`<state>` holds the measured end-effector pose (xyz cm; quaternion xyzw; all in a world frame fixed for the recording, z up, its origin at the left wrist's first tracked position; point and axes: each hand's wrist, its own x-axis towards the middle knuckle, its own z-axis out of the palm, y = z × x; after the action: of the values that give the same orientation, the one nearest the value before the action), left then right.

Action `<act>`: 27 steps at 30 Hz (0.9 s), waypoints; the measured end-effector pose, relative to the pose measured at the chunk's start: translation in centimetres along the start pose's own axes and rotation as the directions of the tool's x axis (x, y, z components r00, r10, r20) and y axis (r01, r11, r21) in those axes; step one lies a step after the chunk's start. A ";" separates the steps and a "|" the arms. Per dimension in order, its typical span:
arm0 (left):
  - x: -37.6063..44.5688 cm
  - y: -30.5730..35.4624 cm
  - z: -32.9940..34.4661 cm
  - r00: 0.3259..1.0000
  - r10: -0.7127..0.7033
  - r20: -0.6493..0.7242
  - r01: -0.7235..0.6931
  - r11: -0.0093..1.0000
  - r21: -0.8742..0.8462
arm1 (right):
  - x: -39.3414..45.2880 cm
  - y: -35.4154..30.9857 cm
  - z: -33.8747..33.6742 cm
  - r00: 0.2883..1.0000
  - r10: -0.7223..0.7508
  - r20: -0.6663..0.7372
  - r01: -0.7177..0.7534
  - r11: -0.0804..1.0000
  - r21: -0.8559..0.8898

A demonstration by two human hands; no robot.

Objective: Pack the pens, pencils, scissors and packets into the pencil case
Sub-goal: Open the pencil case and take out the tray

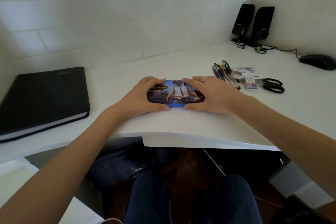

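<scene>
Pencil case (175, 92) sits flat, lid closed, on the white desk (181, 123) near its front edge, about centre frame. Rectangular box with rounded corners, glossy hard-looking lid, blue printed artwork: a helmeted figure in white shirt and tie, a yellow-and-black logo at its 9 o'clock end. Whether it is tin or plastic can't be told.

Left hand (140, 99) wraps the case's 9 o'clock end, fingers curled over the far edge, thumb along the near edge. Right hand (211, 94) grips the 3 o'clock end the same way, fingers spread over the top, thumb on the near edge, ring on one finger. Both thumbs almost meet at the case's 6 o'clock side.

At 2 o'clock from the case, just beyond the right hand: a bunch of pens and pencils (222, 72), slim barrels, mostly black and clear plastic, one yellow, lying roughly parallel. Just beside them at 3 o'clock, small flat packets (249, 77), shiny wrappers, one marked 2B. Touching the packets' 3 o'clock side, scissors (271, 85) with black looped handles; blades mostly hidden.

Black notebook (43, 96), matte cover, white page edges, at 9 o'clock, well apart. Two black speakers (253, 22) in the corner at 1 o'clock, black mouse (317, 61) at 2 o'clock, cable trailing. White tiled wall behind.
</scene>
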<state>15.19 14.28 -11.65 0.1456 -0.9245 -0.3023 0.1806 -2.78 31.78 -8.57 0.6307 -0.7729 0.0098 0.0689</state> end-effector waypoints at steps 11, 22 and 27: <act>-0.1 0.6 0.0 1.000 -0.015 -0.021 0.015 1.000 -0.009 | 1.0 0.8 -0.5 0.998 -0.032 0.056 0.026 0.994 0.106; -0.3 1.0 -0.2 0.989 -0.136 -0.052 0.128 0.983 -0.131 | 1.8 0.8 -2.9 0.987 0.039 0.158 -0.068 0.981 0.181; -0.3 0.9 -0.2 0.987 -0.147 -0.059 0.138 0.981 -0.136 | 2.2 0.7 -3.0 0.980 0.057 0.189 -0.098 0.972 0.214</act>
<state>15.36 15.03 -11.01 0.2096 -0.8830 -0.3698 0.1992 -3.60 30.13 -5.33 0.6020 -0.7940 0.0413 -0.0730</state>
